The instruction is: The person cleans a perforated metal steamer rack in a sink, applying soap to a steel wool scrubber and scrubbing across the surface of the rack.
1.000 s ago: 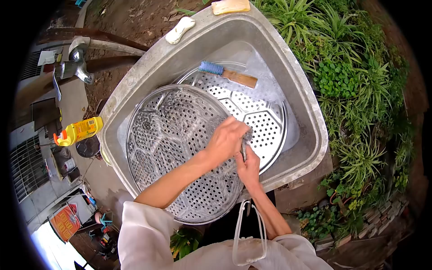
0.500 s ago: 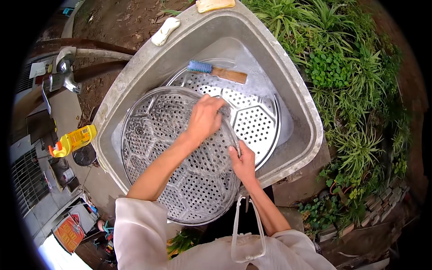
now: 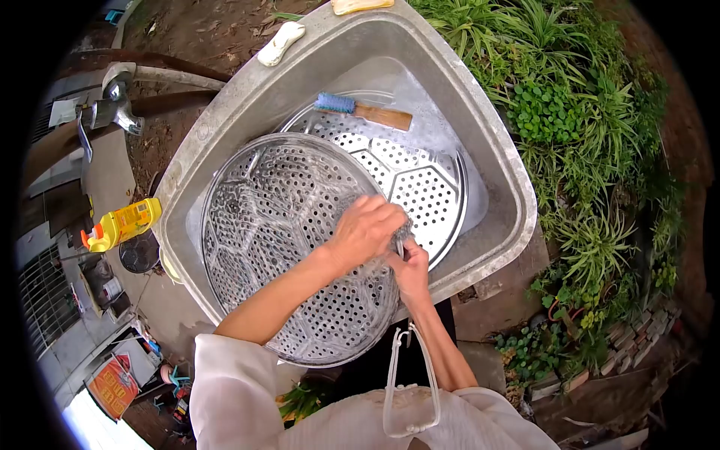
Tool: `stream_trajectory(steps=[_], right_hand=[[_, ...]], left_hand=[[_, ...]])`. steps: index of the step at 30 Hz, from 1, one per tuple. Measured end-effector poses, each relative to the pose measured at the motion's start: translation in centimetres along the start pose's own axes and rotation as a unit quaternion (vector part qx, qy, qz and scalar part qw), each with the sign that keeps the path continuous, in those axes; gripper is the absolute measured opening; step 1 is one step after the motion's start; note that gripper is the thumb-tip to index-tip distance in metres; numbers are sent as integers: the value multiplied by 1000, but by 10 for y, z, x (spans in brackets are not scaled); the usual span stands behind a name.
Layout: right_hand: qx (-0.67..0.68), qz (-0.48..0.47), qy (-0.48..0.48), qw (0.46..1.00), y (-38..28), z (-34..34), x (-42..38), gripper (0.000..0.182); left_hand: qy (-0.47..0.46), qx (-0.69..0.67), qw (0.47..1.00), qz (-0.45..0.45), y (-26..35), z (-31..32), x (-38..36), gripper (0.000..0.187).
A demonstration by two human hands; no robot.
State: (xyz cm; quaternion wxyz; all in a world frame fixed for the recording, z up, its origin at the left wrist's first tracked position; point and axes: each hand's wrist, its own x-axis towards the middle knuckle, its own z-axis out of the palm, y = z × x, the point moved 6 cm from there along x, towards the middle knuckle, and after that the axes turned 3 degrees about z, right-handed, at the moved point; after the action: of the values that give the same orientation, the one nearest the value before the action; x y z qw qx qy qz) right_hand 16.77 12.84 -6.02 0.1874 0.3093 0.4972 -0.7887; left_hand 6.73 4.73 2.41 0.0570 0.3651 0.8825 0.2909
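Observation:
A round perforated metal steamer tray (image 3: 292, 217), wet with greyish suds, is propped at a tilt in the sink (image 3: 191, 150), partly over its near edge. My left hand (image 3: 367, 229) presses a grey steel-wool scourer (image 3: 403, 234) against the tray's right rim, its fingers curled over it. Just below, my right hand (image 3: 410, 268) grips that same rim between thumb and fingers. Underneath lies a second, shinier perforated steamer tray (image 3: 427, 199), partly hidden. A wooden-handled brush (image 3: 382, 116) with blue bristles rests across its far side.
A white bone-shaped object (image 3: 282, 43) and a yellowish block (image 3: 362, 6) sit on the sink's rim. Left of the basin are a yellow bottle (image 3: 124, 223) with an orange cap and a metal tap (image 3: 116, 109). Green plants (image 3: 577, 150) grow along the right.
My left hand has moved down and right along the tray's rim, close to my right hand, bringing the scourer into sight. My right hand keeps its grip on the rim.

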Motion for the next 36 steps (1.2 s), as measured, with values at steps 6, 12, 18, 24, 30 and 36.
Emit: stream_trajectory(steps=[6, 12, 18, 24, 30, 36], right_hand=[[-14, -50, -11, 999, -11, 5, 2, 19], [-287, -61, 9, 956, -32, 3, 20, 15], [-297, -128, -25, 946, -41, 15, 20, 24], [-302, -163, -26, 939, -44, 17, 16, 23], [-332, -203, -25, 921, -41, 12, 24, 22], [-307, -143, -19, 941, -42, 13, 15, 24]], left_hand=[[80, 8, 992, -97, -30, -27, 5, 35], [42, 91, 995, -27, -13, -39, -71, 39], [159, 236, 894, -346, -180, -100, -70, 22], [86, 80, 986, -118, -85, -57, -10, 22], [88, 157, 942, -282, -186, -102, -38, 35], [36, 13, 999, -39, -59, -40, -16, 44]])
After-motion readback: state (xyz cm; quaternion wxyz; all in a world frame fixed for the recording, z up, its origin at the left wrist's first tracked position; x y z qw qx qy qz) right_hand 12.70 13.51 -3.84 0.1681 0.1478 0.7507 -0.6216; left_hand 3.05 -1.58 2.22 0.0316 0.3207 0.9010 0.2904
